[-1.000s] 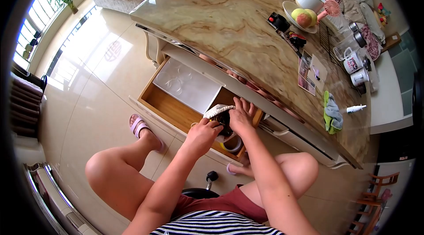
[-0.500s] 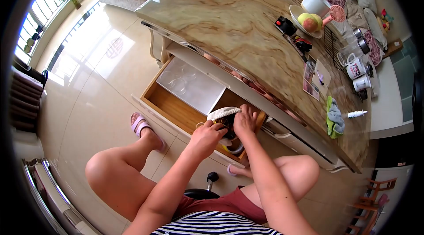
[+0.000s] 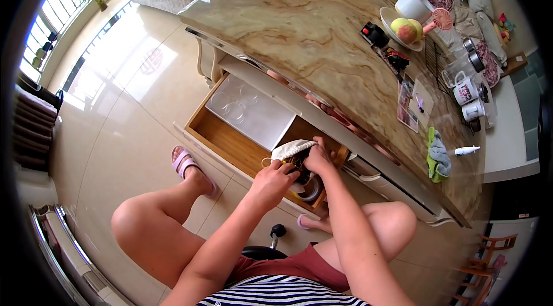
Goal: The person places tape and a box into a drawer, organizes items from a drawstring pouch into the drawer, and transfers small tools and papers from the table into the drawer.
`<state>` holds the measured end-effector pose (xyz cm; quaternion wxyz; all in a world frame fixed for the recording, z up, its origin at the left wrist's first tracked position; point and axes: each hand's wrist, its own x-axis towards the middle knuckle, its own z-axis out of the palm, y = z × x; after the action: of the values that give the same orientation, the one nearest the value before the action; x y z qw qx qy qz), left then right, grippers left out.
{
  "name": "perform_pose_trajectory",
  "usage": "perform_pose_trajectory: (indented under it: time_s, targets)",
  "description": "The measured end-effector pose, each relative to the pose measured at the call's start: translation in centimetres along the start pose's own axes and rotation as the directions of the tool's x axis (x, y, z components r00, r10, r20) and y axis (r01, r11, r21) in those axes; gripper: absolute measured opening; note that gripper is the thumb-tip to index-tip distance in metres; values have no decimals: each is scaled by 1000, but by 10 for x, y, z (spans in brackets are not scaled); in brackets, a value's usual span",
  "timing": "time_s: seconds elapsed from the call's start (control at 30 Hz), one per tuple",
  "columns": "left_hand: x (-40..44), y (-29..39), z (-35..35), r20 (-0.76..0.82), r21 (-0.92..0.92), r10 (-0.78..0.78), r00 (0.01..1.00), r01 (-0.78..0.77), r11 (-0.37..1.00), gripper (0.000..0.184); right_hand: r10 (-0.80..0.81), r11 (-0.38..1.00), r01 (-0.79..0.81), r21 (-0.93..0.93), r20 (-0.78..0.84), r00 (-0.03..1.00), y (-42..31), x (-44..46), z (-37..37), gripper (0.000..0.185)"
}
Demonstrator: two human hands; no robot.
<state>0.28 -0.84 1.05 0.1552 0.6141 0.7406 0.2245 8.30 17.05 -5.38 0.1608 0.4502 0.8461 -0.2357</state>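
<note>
Over the pulled-out wooden drawer my two hands hold a white cloth pouch with a gathered rim and a thin cord loop. Its mouth gapes toward me, and dark and gold-coloured small things show inside, too jumbled to name. My left hand has its fingers curled at the near left edge of the mouth. On the right edge, my right hand is closed round the cloth. Below the pouch, a roll of tape lies in the drawer's right end, partly covered.
A white box with clear round items sits in the drawer's left part. On the marble-patterned tabletop are a bowl of fruit, a pink handheld fan, mugs, cloths and a white bottle.
My right hand has drawn its fingers in on the pouch's edge and shifted slightly. More of the tape roll shows below the pouch. My left hand stays in nearly the same place.
</note>
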Motion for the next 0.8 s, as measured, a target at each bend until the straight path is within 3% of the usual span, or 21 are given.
perform_pose_trajectory:
  time_s: [0.13, 0.23, 0.3, 0.43, 0.5, 0.53, 0.6, 0.63, 0.8]
  targets:
    - [1, 1, 4, -15, -4, 9, 1000, -9, 1000, 40, 24, 993, -38, 111, 126, 992, 14, 14, 6, 62]
    - [1, 3, 1, -29, -10, -2, 1000, 2, 1000, 39, -38, 976, 16, 216, 99, 994, 30, 28, 25, 67]
    - [0, 3, 0, -14, -6, -43, 999, 43, 999, 40, -110, 954, 115, 277, -34, 993, 30, 25, 29, 67]
    - [-2, 1, -5, -6, -5, -73, 997, 73, 997, 40, -171, 960, 174, 220, -34, 985, 28, 17, 25, 66]
    - [-2, 1, -5, 3, -10, -81, 997, 81, 997, 41, -178, 930, 183, 320, -44, 983, 34, 24, 32, 53]
    - [-2, 2, -6, -1, -9, -78, 997, 78, 997, 41, -179, 929, 186, 319, -50, 983, 25, 13, 21, 53]
    - [-3, 3, -8, 30, -23, -121, 992, 122, 992, 41, -192, 977, 198, 83, -79, 978, 3, -16, -2, 38]
    - [-3, 2, -9, 23, -23, -123, 992, 123, 992, 41, -199, 973, 212, 88, -137, 970, -3, -28, -5, 28]
    - [-6, -5, -8, 25, -26, -133, 991, 134, 991, 40, -306, 938, 342, 50, -337, 890, -18, -74, -32, 24]
